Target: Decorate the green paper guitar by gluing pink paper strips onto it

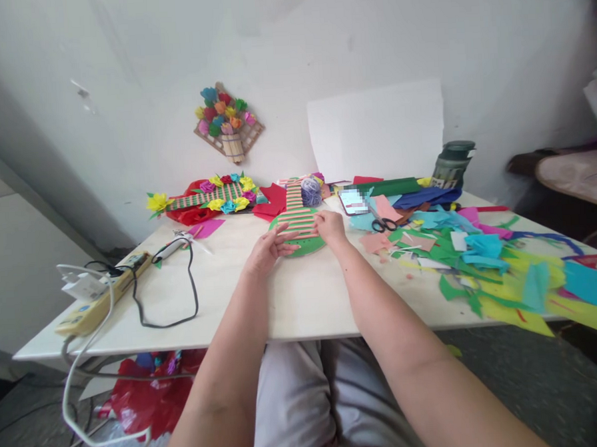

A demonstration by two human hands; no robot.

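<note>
A paper craft (297,225) lies on the white table (232,300) in front of me: a green round base with pink and green woven strips running away from me. My left hand (268,247) rests on its left edge with fingers stretched out flat. My right hand (331,226) sits on its right side, fingers curled down onto the strips. Whether the right hand pinches a strip is hidden.
Black scissors (383,224) and a phone (354,202) lie to the right, beside a heap of coloured paper scraps (485,254). A glue gun (172,246) and power strip (99,297) with cables sit left. A finished flower craft (212,196) and a dark bottle (453,162) stand at the back.
</note>
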